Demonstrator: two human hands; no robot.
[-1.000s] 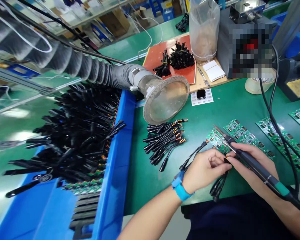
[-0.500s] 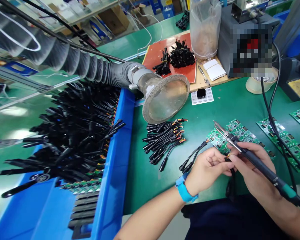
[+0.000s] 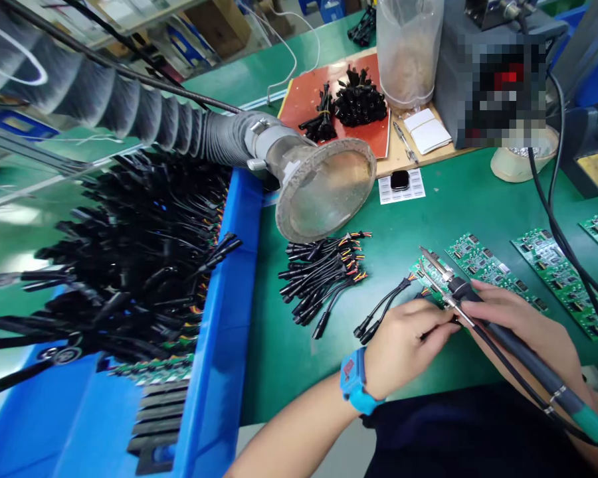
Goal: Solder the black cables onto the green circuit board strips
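Note:
My right hand [image 3: 523, 332] is wrapped round a black soldering iron [image 3: 503, 335] whose tip points up-left over a green circuit board [image 3: 483, 265]. My left hand [image 3: 406, 345], with a blue wristband, pinches a thin black cable lead [image 3: 451, 318] beside the iron, at the board's near edge. Two black cables [image 3: 383, 309] run from the board's left end toward my left hand. A loose pile of black connector cables [image 3: 323, 275] with coloured wire ends lies to the left on the green mat.
A grey fume-extractor hose ends in a clear funnel [image 3: 323, 189] above the cable pile. A blue bin [image 3: 219, 345] heaped with black cables fills the left. More green boards [image 3: 558, 269] lie right. A red mat [image 3: 309, 106] with cable bundles, a plastic jar [image 3: 408, 50] and a soldering station [image 3: 488, 73] stand behind.
Both hands have shifted slightly left and down toward the board's near edge. The left fingers have closed tighter on the cable lead; the iron stays in my right hand.

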